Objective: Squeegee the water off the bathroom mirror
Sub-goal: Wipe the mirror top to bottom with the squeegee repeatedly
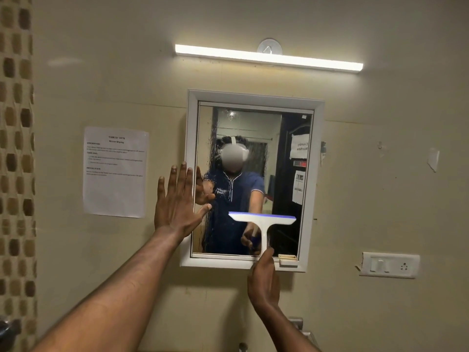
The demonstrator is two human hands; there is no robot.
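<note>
Squeegee (262, 219) in my right hand (262, 280), fingers wrapped round the lower end of its white handle, blade up against the mirror (253, 158) in the lower right part of the glass. Blade edge sits level, blue strip on top. Left hand (177, 201) is flat and spread, holding nothing, palm pressed on the left frame of the mirror with the thumb reaching onto the glass. Looks like I'm bracing with it.

Step in hand, as I judge it: mid-wipe, one pass on the right half. Water streaks and drips show on the left strip of the glass and around the upper middle; the right side looks darker and cleaner, though hard to tell how dry.

Next move calls for keeping the blade flat on the glass with even pressure and running it to the bottom frame, then lifting off and restarting at the top over the wet left strip. Left thumb needs to come off the glass first, or the blade will hit it.

Paper notice (115, 171) on the wall left, switch plate (389, 264) right.
</note>
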